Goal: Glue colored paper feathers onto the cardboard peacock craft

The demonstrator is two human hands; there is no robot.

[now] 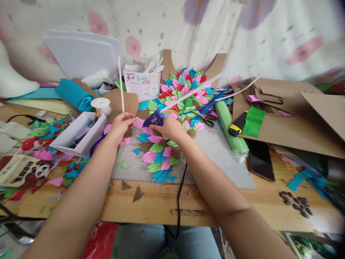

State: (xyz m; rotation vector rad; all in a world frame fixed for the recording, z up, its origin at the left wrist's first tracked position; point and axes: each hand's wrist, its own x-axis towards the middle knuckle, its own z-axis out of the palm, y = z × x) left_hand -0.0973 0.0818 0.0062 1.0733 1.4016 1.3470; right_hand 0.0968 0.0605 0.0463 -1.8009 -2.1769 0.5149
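My right hand (172, 127) is wrapped round a blue-purple hot glue gun (153, 119), with a long white glue stick (191, 92) running out of its back. Its nozzle points left, toward my left hand (121, 126), which pinches a pink crepe paper piece (138, 123) at its fingertips. A thin white strip (120, 82) rises upright just behind my left hand; I cannot tell if the hand touches it. Below the glue gun lies a layered fan of pink, green, blue and brown pleated paper petals (159, 154) on a grey cutting mat (215, 162).
Behind stand a finished-looking petal piece (185, 84) and a white box (142, 84). A white tray (81, 133) with pens and paper scraps lies left. Scissors (208, 120), a green roll (231, 126), a yellow-black cutter (238, 123), cardboard (285, 126) and a phone (260, 160) lie right. A black cord (181, 194) hangs over the edge.
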